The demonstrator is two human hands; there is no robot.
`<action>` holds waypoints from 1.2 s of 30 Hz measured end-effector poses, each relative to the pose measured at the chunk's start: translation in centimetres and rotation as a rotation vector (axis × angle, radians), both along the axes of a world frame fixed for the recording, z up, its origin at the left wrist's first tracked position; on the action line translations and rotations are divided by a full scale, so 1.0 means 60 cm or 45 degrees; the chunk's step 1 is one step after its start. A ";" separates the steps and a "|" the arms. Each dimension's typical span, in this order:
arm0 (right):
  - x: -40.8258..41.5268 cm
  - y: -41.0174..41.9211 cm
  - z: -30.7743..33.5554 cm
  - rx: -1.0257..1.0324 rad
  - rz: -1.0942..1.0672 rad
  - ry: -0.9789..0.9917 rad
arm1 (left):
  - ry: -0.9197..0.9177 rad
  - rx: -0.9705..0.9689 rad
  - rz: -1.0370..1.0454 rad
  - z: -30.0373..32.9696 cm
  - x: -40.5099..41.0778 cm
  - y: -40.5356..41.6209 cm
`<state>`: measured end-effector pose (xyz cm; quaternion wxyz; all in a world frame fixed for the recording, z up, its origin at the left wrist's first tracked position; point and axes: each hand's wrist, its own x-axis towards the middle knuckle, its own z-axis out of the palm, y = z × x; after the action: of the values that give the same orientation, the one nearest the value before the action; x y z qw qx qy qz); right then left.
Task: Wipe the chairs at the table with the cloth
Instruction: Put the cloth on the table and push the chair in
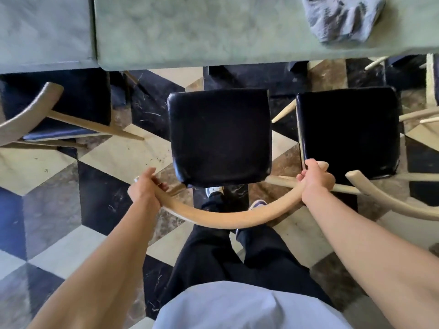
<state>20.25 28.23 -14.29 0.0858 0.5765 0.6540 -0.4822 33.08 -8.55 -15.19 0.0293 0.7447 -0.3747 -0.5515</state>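
Head camera looks straight down on a middle chair with a black padded seat, standing a little back from the edge of a grey-green table. Its curved wooden backrest arcs across the lower centre of the picture, and both bare hands grip it. The left hand is wrapped over the left end of the rail, fingers curled together around the wood and thumb lying along the top. The right hand is closed around the right end of the same rail, fingers pressed together and folded under it, thumb on top; this end sits just beside the seat corner of the neighbouring chair. That right chair has the same black seat and a pale wooden backrest curving off toward the right edge. A left chair is pushed partly under the table, with only its backrest and part of its seat showing. The cloth, grey and crumpled, lies on the table top at the upper right, well apart from both hands. Below the rail are the person's dark trousers, shoe tips, and a light blue shirt. The floor is tiled in black, cream and brown diamonds.
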 end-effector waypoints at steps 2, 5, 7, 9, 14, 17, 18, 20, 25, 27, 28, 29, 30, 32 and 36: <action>0.004 -0.006 -0.001 0.073 0.014 -0.015 | 0.005 0.014 -0.006 -0.001 0.001 -0.003; 0.003 -0.016 0.004 0.170 0.018 -0.045 | -0.013 0.012 0.017 0.003 -0.004 -0.003; 0.001 -0.019 0.003 0.190 0.012 -0.042 | 0.014 -0.047 0.032 -0.004 -0.008 -0.006; -0.019 -0.031 0.009 0.160 -0.002 -0.010 | 0.059 -0.091 0.065 0.001 -0.038 -0.015; -0.060 -0.047 0.014 0.170 -0.023 0.045 | 0.098 -0.094 0.048 0.005 -0.087 -0.031; -0.093 -0.057 0.010 0.167 -0.021 0.101 | 0.157 -0.129 0.048 0.002 -0.123 -0.043; -0.106 -0.062 0.007 0.172 -0.012 0.118 | 0.177 -0.134 0.048 0.000 -0.137 -0.047; -0.137 -0.072 0.001 0.178 0.009 0.152 | 0.172 -0.114 0.023 0.003 -0.166 -0.056; -0.218 -0.100 -0.008 0.137 0.011 0.191 | 0.228 -0.152 0.080 -0.005 -0.246 -0.081; -0.250 -0.114 -0.012 0.114 0.012 0.215 | 0.282 -0.188 0.126 -0.010 -0.279 -0.091; -0.266 -0.119 -0.016 0.116 0.013 0.214 | 0.295 -0.202 0.123 -0.013 -0.293 -0.096; -0.279 -0.123 -0.021 0.115 0.013 0.212 | 0.301 -0.215 0.106 -0.016 -0.305 -0.102; -0.293 -0.128 -0.023 0.097 0.011 0.202 | 0.316 -0.223 0.077 -0.017 -0.319 -0.109; -0.316 -0.139 -0.021 0.067 0.004 0.200 | 0.338 -0.231 0.038 -0.018 -0.342 -0.122; -0.359 -0.162 -0.011 0.026 -0.051 0.256 | 0.372 -0.229 0.033 -0.035 -0.381 -0.146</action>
<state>-1.31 18.51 -14.98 0.0042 0.5389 0.6526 -0.5327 10.24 -17.29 -17.29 0.1570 0.6557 -0.4048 -0.6177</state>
